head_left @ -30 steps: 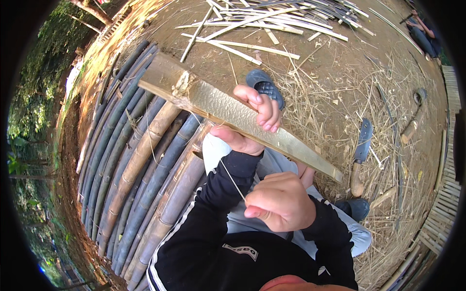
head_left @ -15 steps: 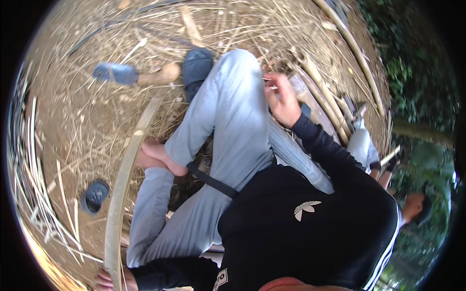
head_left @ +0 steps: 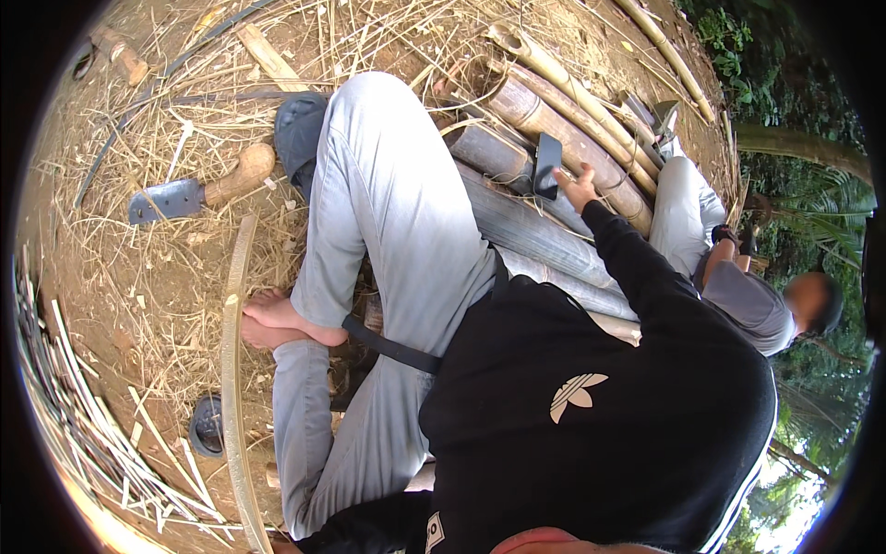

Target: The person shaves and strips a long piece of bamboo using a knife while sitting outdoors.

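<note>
My right hand (head_left: pixel 581 190) is at the dark phone (head_left: pixel 547 166) that lies on the bamboo poles to the right of my raised knee. One finger tip meets the phone's edge, while the other visible fingers stand apart; the hand is open and not wrapped round it. Of my left hand (head_left: pixel 286 547) only a sliver shows at the lower edge, its fingers out of sight. A long, flat bamboo strip (head_left: pixel 236 369) runs up past that hand, beside my bent leg and bare feet. The strip's lower end is cut off.
A cleaver-like knife (head_left: pixel 167 201) with a wooden handle lies on shaving-strewn ground, near a dark sandal (head_left: pixel 300 134). Another sandal (head_left: pixel 207 427) is at left, by a heap of thin strips (head_left: pixel 88 406). Thick bamboo poles (head_left: pixel 554 120) lie at right; another person (head_left: pixel 688 203) sits beyond.
My right hand has gone from beside my knee to the phone, which now shows fully. The view has shifted, and my left hand has mostly slipped out below.
</note>
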A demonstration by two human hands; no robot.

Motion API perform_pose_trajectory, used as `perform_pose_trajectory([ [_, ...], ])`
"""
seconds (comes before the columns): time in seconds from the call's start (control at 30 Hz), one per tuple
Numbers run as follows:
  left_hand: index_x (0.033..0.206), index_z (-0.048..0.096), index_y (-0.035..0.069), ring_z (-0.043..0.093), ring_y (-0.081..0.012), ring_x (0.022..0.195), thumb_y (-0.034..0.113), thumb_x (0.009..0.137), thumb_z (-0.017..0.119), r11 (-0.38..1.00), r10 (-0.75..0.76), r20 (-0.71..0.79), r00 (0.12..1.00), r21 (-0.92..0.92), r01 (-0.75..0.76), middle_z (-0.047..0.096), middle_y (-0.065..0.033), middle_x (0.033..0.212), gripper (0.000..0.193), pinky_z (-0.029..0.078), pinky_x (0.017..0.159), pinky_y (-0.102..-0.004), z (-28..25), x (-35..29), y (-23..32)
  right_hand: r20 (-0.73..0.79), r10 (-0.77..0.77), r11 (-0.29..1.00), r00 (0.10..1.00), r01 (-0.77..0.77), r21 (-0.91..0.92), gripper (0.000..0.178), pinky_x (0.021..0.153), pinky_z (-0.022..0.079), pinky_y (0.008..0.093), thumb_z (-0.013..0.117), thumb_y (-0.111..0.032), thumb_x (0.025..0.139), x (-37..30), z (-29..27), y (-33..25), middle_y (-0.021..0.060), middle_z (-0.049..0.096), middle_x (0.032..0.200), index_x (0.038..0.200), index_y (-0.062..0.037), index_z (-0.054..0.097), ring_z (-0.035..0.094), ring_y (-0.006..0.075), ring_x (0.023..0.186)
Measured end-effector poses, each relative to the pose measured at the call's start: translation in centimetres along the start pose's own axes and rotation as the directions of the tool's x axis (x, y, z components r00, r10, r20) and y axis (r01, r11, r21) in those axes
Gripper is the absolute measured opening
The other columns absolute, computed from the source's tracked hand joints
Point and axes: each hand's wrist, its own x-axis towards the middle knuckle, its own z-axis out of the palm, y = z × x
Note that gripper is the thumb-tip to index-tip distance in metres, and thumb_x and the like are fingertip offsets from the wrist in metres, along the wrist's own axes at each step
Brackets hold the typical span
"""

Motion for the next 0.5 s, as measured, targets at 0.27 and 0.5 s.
perform_pose_trajectory([
  [0.27,0.080,0.048,0.013,0.044,-0.0147,0.059,0.063,0.086,0.038,0.997,0.062,-0.041,0.997,0.050,-0.059,0.040,0.0006,0.060,0.051,0.039,0.058,-0.0305,0.7,-0.3,0.6,0.089,-0.026,0.968,0.996,0.047,-0.246,0.117,0.104,0.037,0.0471,0.087,-0.031,0.060,-3.7,2.0,-4.3,0.0392,0.033,0.131,0.143,-0.0071,0.007,0.040,0.0468,0.123],
  [0.5,0.085,0.050,0.013,0.046,-0.0144,0.059,0.072,0.085,0.036,0.982,0.127,-0.097,0.987,0.152,-0.111,0.042,0.0007,0.061,0.061,0.040,0.057,-0.0304,1.6,-1.2,1.8,0.009,-0.082,0.890,0.997,0.077,-0.449,0.112,0.101,0.040,0.0492,0.084,-0.025,0.061,-3.4,0.7,-3.0,0.0339,0.034,0.133,0.145,-0.0142,0.009,0.044,0.0487,0.120],
])
